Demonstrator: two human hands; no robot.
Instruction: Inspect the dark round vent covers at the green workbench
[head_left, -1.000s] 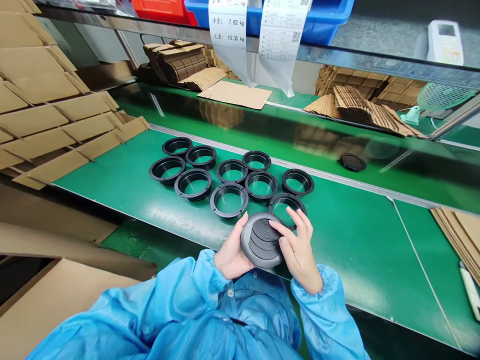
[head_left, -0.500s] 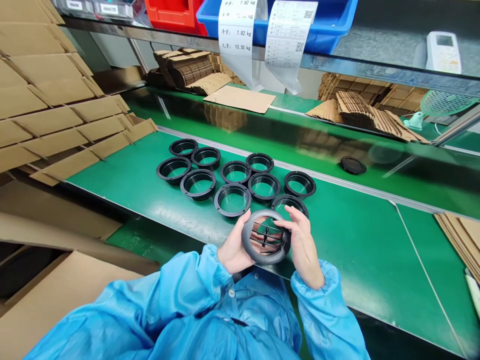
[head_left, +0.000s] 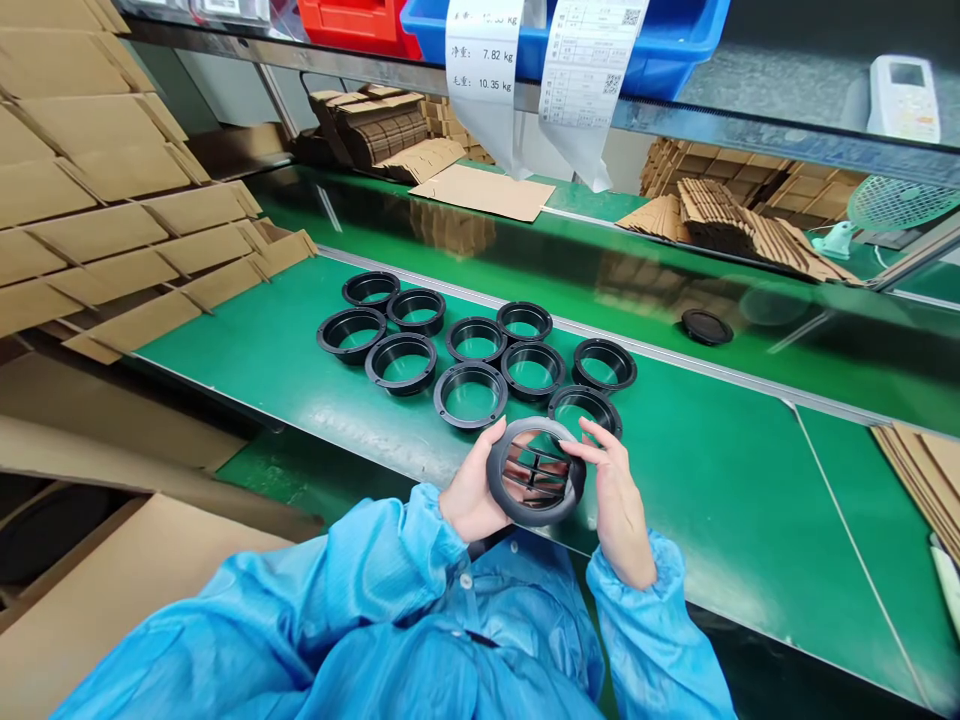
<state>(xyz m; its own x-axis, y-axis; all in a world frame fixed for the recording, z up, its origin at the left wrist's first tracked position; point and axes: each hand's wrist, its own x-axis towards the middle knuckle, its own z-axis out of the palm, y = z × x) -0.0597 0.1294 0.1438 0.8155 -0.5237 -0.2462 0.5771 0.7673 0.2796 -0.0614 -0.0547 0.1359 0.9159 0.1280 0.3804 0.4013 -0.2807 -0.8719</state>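
a: head view. what are the hands on?

b: both are on a round black vent [head_left: 535, 472], held upright just above the near edge of the green counter [head_left: 712, 470], close to the chest. its slats are open enough that skin shows through the gaps.

a: how does each hand grip it?

b: the left hand [head_left: 469, 495] curls around the left rim, thumb up along the edge. the right hand [head_left: 619, 510] holds the right rim with fairly straight fingers. both are grasping, neither is clenched. blue sleeves [head_left: 360, 600] cover both arms.

a: and on the counter?

b: ten black rings [head_left: 471, 420] lie in a loose cluster beyond the vent, toward the middle of the counter, open side up, many touching a neighbour. the nearest one sits partly behind the right fingertips.

a: further out?

b: a black disc [head_left: 706, 326] lies alone on the darker belt [head_left: 525, 260] past the counter's far edge. flat cardboard blanks [head_left: 112, 230] overlap off the left edge, and more cardboard is stacked at the back. paper labels [head_left: 480, 80] hang before a blue bin [head_left: 675, 30] overhead.
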